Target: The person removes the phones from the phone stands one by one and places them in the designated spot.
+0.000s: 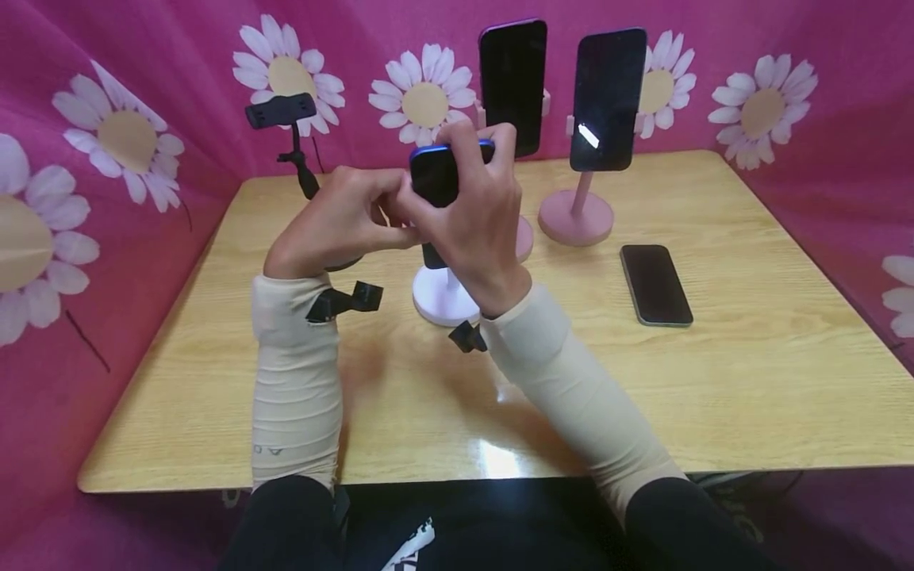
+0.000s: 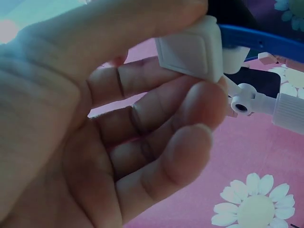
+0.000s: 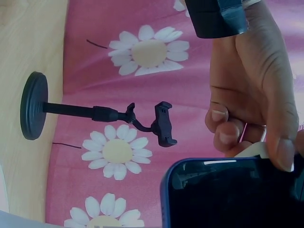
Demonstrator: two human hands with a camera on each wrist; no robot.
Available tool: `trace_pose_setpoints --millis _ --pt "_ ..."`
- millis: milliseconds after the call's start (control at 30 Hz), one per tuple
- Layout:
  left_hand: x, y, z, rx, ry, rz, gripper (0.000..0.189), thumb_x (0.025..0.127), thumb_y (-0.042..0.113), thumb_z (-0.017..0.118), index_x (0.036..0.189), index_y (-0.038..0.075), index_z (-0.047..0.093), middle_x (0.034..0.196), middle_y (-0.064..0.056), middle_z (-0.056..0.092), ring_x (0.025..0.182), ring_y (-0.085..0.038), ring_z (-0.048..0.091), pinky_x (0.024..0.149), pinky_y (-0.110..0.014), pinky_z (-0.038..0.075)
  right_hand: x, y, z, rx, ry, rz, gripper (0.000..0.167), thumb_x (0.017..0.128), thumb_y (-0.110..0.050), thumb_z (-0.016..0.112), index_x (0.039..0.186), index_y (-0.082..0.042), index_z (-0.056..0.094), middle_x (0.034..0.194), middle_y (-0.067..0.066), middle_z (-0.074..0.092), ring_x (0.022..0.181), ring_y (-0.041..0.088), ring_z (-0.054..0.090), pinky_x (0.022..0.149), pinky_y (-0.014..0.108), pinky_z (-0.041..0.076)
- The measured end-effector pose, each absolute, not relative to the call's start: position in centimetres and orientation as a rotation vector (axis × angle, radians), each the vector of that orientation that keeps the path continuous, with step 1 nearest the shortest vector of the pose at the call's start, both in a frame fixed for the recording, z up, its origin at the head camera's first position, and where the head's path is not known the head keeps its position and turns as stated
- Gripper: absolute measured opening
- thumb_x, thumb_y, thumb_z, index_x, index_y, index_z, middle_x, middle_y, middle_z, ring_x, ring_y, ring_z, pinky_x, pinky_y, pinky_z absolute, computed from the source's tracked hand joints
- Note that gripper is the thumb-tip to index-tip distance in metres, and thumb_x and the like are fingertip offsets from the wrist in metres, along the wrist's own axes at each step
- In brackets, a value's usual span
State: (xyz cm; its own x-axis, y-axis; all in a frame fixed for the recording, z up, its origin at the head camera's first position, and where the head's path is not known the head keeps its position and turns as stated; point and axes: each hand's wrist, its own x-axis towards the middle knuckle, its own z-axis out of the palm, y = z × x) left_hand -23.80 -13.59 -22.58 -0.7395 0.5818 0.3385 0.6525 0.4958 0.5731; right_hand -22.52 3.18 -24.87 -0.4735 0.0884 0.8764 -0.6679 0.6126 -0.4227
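A blue-edged phone [image 1: 434,176] stands upright at a white phone stand, whose round base [image 1: 437,300] rests on the table. My right hand [image 1: 480,214] grips the phone from the front, with fingers over its upper edge. My left hand [image 1: 343,218] is at the phone's left side. In the left wrist view it pinches the stand's white clamp end [image 2: 187,51] between thumb and fingers, and the phone's blue edge [image 2: 266,40] meets that clamp. The stand's white joint [image 2: 244,97] shows behind. The right wrist view shows the left thumb [image 3: 282,137] at the phone's edge.
Two pink stands hold dark phones [image 1: 514,87] [image 1: 608,95] behind and to the right. Another phone [image 1: 655,284] lies flat on the table [image 1: 743,381]. An unoccupied black stand [image 3: 71,109] rises at the back left. A pink flowered cloth [image 1: 193,47] encloses the table.
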Motion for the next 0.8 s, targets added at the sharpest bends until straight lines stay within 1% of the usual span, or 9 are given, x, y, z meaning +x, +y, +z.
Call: trace_pose_setpoints --millis 67,167,267,400,500,600,700,800 --pt "-23.9 -13.6 -22.6 -1.099 -2.628 -1.099 0.03 0.079 0.016 0.08 0.105 0.011 0.067 0.088 0.004 0.069 0.074 -0.01 0.064 0.074 -0.029 0.054 -22.6 3.2 -24.8 0.484 -1.847 0.97 0.048 0.078 -0.037 0.076 0.11 -0.006 0.057 0.105 0.016 0.047 0.093 0.023 0.055 0.075 0.027 0.054" --pt "-23.8 -13.7 -22.6 -1.101 -2.638 -1.144 0.03 0.079 0.016 0.08 0.105 0.01 0.066 0.088 0.003 0.069 0.074 -0.011 0.064 0.075 -0.031 0.055 -22.7 3.2 -24.8 0.495 -1.844 0.971 0.047 0.077 -0.038 0.076 0.108 -0.007 0.058 0.104 0.015 0.046 0.092 0.023 0.054 0.072 0.026 0.054" --pt "-22.8 -13.3 -21.9 -1.102 -2.641 -1.172 0.032 0.08 0.011 0.079 0.108 0.006 0.066 0.087 -0.001 0.069 0.072 -0.014 0.063 0.076 -0.033 0.054 -22.8 3.2 -24.8 0.499 -1.819 0.954 0.045 0.076 -0.037 0.076 0.105 -0.006 0.059 0.102 0.016 0.046 0.09 0.023 0.054 0.071 0.027 0.054" --pt "-21.8 -12.8 -21.0 -1.118 -2.625 -1.151 0.03 0.08 0.006 0.077 0.108 0.003 0.065 0.083 -0.004 0.068 0.071 -0.016 0.063 0.073 -0.034 0.054 -23.0 3.4 -24.7 0.478 -1.807 0.943 0.042 0.076 -0.033 0.076 0.103 -0.006 0.059 0.101 0.017 0.046 0.091 0.023 0.054 0.073 0.029 0.055" --pt "-22.5 -13.1 -21.6 -1.141 -2.607 -1.119 0.027 0.08 0.009 0.078 0.103 0.007 0.065 0.077 -0.002 0.065 0.068 -0.014 0.061 0.069 -0.032 0.053 -22.8 3.6 -24.6 0.444 -1.84 0.946 0.039 0.077 -0.034 0.074 0.103 -0.007 0.06 0.102 0.016 0.046 0.093 0.022 0.052 0.072 0.028 0.055" --pt "-23.4 -13.6 -22.5 -1.162 -2.589 -1.094 0.025 0.08 0.014 0.08 0.099 0.011 0.064 0.075 0.001 0.062 0.067 -0.012 0.059 0.066 -0.031 0.053 -22.6 3.7 -24.6 0.427 -1.852 0.949 0.039 0.077 -0.032 0.075 0.103 -0.007 0.06 0.102 0.017 0.046 0.094 0.022 0.052 0.072 0.028 0.055" --pt "-23.5 -13.9 -22.5 -1.154 -2.58 -1.077 0.022 0.079 0.015 0.08 0.09 0.01 0.061 0.074 0.001 0.06 0.067 -0.012 0.06 0.065 -0.031 0.053 -22.6 4.0 -24.5 0.419 -1.853 0.956 0.037 0.076 -0.03 0.073 0.103 -0.008 0.06 0.102 0.016 0.046 0.093 0.022 0.052 0.071 0.028 0.055" --pt "-23.3 -14.1 -22.4 -1.14 -2.588 -1.07 0.023 0.079 0.014 0.08 0.084 0.009 0.057 0.073 0.0 0.058 0.067 -0.011 0.06 0.064 -0.03 0.053 -22.6 4.1 -24.4 0.414 -1.87 0.961 0.036 0.076 -0.03 0.071 0.103 -0.008 0.06 0.102 0.016 0.046 0.093 0.022 0.052 0.07 0.027 0.054"
